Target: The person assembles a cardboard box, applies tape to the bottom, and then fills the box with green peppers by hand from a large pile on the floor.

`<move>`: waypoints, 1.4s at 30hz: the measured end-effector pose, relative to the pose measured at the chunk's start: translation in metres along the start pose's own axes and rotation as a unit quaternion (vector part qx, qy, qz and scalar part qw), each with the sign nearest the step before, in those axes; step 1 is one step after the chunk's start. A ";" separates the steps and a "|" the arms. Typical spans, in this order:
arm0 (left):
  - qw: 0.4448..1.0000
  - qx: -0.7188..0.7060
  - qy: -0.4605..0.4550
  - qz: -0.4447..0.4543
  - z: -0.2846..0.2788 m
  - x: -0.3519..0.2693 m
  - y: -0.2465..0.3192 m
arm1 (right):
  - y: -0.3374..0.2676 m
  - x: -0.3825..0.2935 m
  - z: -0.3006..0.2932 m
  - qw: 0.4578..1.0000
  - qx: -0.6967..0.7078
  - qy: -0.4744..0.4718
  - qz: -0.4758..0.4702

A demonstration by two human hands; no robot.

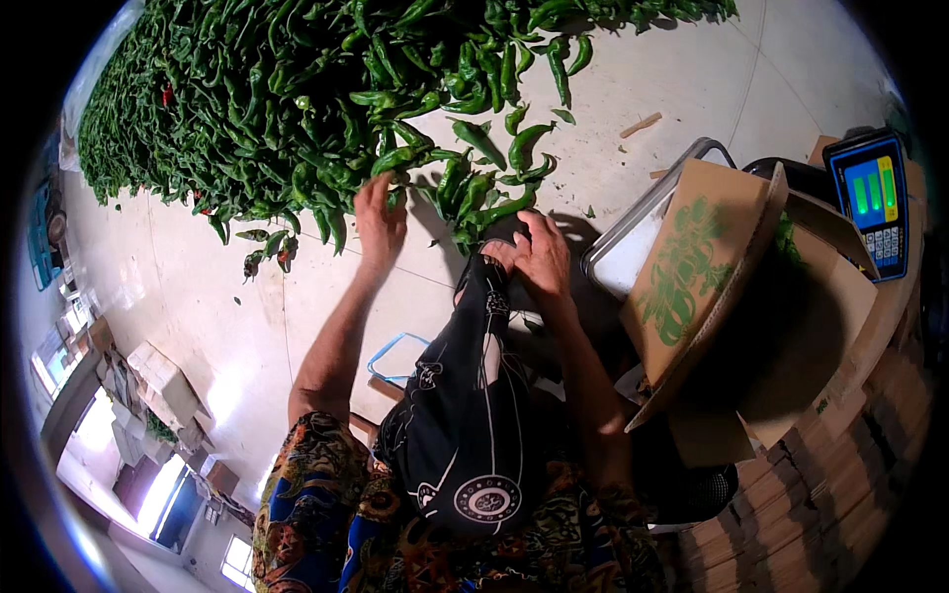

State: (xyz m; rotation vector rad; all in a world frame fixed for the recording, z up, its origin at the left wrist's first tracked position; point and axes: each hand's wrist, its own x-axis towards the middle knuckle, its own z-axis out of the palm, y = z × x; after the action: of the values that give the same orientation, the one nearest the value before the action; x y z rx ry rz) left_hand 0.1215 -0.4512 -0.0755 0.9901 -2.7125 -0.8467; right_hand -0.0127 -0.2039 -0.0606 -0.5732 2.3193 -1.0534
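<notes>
A large heap of green chili peppers point(245, 111) spreads over the pale floor before me. My left hand point(382, 222) reaches to the heap's near edge, its fingertips against the peppers there; whether they grip one is hidden. To the right, my right hand point(545, 256) is above my foot with fingers apart, holding nothing I can see. Just past its fingertips lies a small loose cluster of green peppers point(474, 193). A cardboard box point(689, 244) printed with a green pepper design stands at my right, with some green peppers point(787, 241) partly visible in its shadowed inside.
The box rests on a metal-rimmed platform scale point(612, 259), whose lit display unit point(871, 200) stands beyond it. Stacked flat cardboard point(823, 489) fills the lower right. My knees in black patterned trousers point(460, 430) lie between my arms. White boxes point(163, 382) stand far left.
</notes>
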 end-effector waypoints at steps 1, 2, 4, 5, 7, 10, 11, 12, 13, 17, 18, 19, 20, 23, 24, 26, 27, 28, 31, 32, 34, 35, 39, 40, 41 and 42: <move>0.998 0.034 0.046 0.037 -0.003 0.012 -0.006 | 0.000 0.006 0.006 0.999 -0.014 -0.011 -0.032; 0.995 0.073 0.040 0.061 -0.008 0.023 -0.012 | -0.003 0.010 0.018 0.999 -0.016 -0.017 -0.039; 0.992 0.103 0.014 0.072 -0.007 0.037 -0.023 | -0.006 0.016 0.034 0.995 -0.065 -0.029 -0.077; 0.988 0.131 -0.013 0.085 -0.007 0.042 -0.027 | -0.007 0.018 0.042 0.986 -0.114 -0.037 -0.114; 0.992 0.103 -0.060 0.051 0.003 0.053 -0.026 | 0.007 0.021 0.058 0.976 -0.176 -0.035 -0.125; 0.995 0.081 -0.044 -0.027 0.012 0.055 -0.026 | 0.021 0.028 0.070 0.930 -0.327 -0.034 -0.163; 0.995 0.081 -0.045 -0.027 0.016 0.055 -0.028 | 0.024 0.029 0.070 0.931 -0.327 -0.034 -0.161; 0.996 -0.013 -0.001 -0.084 0.018 0.052 -0.036 | 0.017 0.032 0.065 0.941 -0.292 -0.023 -0.171; 0.983 -0.107 0.043 -0.140 0.021 0.050 -0.044 | 0.014 0.034 0.061 0.945 -0.275 -0.019 -0.176; 0.994 0.021 0.038 -0.098 0.030 0.074 -0.019 | 0.011 0.040 0.043 0.996 -0.090 -0.001 0.010; 0.992 0.047 0.054 -0.103 0.028 0.076 -0.014 | -0.008 0.046 0.033 0.998 -0.044 0.023 0.041; 0.991 0.076 0.059 -0.097 0.039 0.085 -0.012 | 0.000 0.052 0.034 0.991 -0.047 0.117 0.043; 0.987 0.102 0.040 -0.120 0.047 0.088 -0.010 | 0.009 0.056 0.031 0.986 -0.029 0.133 0.099; 0.977 0.150 0.031 -0.147 0.062 0.092 -0.007 | 0.026 0.069 0.027 0.972 -0.006 0.164 0.165; 0.977 0.138 0.021 -0.159 0.061 0.090 -0.012 | 0.024 0.072 0.026 0.972 0.017 0.147 0.183; 0.981 0.085 -0.034 -0.171 0.059 0.097 -0.001 | 0.054 0.077 0.027 0.954 0.083 0.134 0.254; 0.984 0.069 -0.042 -0.157 0.048 0.093 0.000 | 0.048 0.078 0.030 0.954 0.083 0.130 0.256; 0.991 0.068 -0.042 -0.111 0.039 0.088 0.004 | 0.032 0.078 0.032 0.928 0.190 0.130 0.294; 0.995 0.083 -0.034 0.039 0.022 0.103 0.044 | 0.019 0.081 0.036 0.881 0.314 0.139 0.325; 0.992 0.083 -0.030 0.087 0.022 0.111 0.058 | 0.019 0.084 0.037 0.891 0.298 0.127 0.317; 0.962 0.154 -0.069 0.213 0.037 0.130 0.070 | 0.024 0.091 0.038 0.948 0.151 0.111 0.257; 0.944 0.182 -0.084 0.263 0.051 0.137 0.075 | 0.031 0.093 0.038 0.973 0.018 0.108 0.202; 0.898 0.254 -0.066 0.352 0.087 0.138 0.066 | -0.013 0.106 0.031 0.969 -0.056 0.087 0.223; 0.900 0.258 -0.120 0.330 0.085 0.139 0.073 | -0.016 0.108 0.031 0.965 -0.058 0.076 0.243; 0.899 0.263 -0.173 0.305 0.081 0.140 0.078 | -0.019 0.109 0.030 0.964 -0.058 0.074 0.248; 0.896 0.257 -0.173 0.318 0.078 0.144 0.078 | -0.024 0.112 0.027 0.964 -0.037 0.078 0.250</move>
State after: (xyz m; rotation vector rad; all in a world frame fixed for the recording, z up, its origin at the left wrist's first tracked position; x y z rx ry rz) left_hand -0.0573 -0.4570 -0.1070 -0.0785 -3.3186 -0.1881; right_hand -0.0788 -0.2974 -0.0891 0.0827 2.4586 -0.7914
